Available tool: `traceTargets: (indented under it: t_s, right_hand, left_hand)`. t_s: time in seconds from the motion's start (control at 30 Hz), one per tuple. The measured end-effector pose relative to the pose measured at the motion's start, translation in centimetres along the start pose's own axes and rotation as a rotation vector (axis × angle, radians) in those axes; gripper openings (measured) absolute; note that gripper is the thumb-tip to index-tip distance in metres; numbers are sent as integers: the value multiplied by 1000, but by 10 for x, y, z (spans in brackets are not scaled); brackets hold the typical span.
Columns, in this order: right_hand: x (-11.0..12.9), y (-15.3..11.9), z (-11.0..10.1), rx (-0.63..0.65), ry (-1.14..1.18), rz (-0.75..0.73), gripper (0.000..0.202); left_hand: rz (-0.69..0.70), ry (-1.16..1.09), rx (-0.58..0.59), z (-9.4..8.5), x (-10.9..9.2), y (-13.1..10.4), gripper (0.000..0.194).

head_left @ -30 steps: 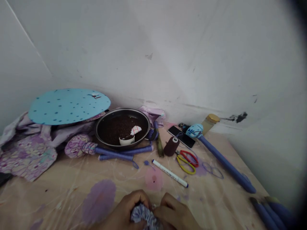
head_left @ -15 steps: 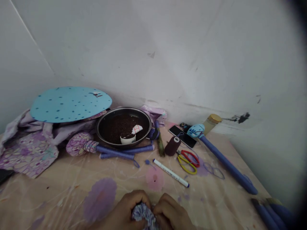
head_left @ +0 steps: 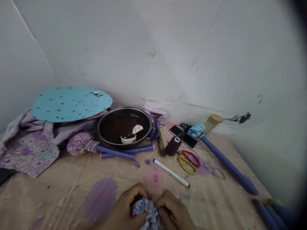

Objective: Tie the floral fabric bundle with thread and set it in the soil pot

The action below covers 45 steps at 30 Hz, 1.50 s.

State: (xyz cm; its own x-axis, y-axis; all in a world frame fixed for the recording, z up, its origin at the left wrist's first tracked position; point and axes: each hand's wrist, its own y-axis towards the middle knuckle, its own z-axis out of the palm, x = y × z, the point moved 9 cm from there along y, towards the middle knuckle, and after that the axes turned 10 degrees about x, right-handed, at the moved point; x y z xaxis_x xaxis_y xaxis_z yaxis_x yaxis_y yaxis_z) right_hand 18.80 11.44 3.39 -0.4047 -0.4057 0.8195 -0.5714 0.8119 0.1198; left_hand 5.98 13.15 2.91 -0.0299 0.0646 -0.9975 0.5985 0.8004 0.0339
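The left hand [head_left: 129, 206] is bent around a gathered piece of purple-and-white patterned cloth [head_left: 147, 210], and its thumb is pressing on the folds. The right hand [head_left: 175, 209] is closed at the right side of the same cloth and seems to pinch its edge, although the fingertips are partly hidden and the bottom of the view cuts the hands, so I cannot tell the exact grip. The cloth is between the two hands, at the near edge of the view, above a beige tabletop with flower pattern [head_left: 72, 187]. Just beyond the hands lies a white marker with dark blue ends [head_left: 171, 173], placed diagonally. To the right of the marker are scissors with one red and one yellow handle [head_left: 189, 162], and behind them a dark maroon cone of thread [head_left: 172, 147] stands near a black phone with white edge [head_left: 185, 139]. Further right, a long stick wrapped in purple, with a padded light blue head [head_left: 226, 163], lies on the tabletop. At the back, a round black pan [head_left: 144, 118] holds dark grains and a small white cup [head_left: 129, 140]. Left of it, a light blue oval board with dark dots [head_left: 72, 103] rests over crumpled purple floral fabric [head_left: 31, 156].
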Motion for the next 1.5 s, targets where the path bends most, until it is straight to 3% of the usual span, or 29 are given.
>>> traceTargets:
  t_s: [0.33,0.5,0.63,0.77,0.97,1.37,1.5]
  right_hand:
    - [1,1,3,43,-42,1,19]
    - [-5,-5,14,44,-217,-18,29]
    - [-5,-6,18,78,-355,-27,26]
    - [3,-4,12,59,-279,-61,26]
    - [11,-2,6,24,-223,-124,22]
    - [9,-3,4,10,-210,1,31]
    - [10,-3,4,25,-185,-76,29]
  left_hand:
    - [-3,72,21,0,5,0,15]
    - [-26,75,8,0,10,-2,14]
    - [-68,49,-15,-1,18,-4,18]
    - [-45,-12,-47,-3,19,-4,24]
    - [36,-10,-70,-4,7,-3,18]
    - [-70,-4,-64,-4,19,-4,22]
    - [-88,-28,-92,-6,22,-4,28]
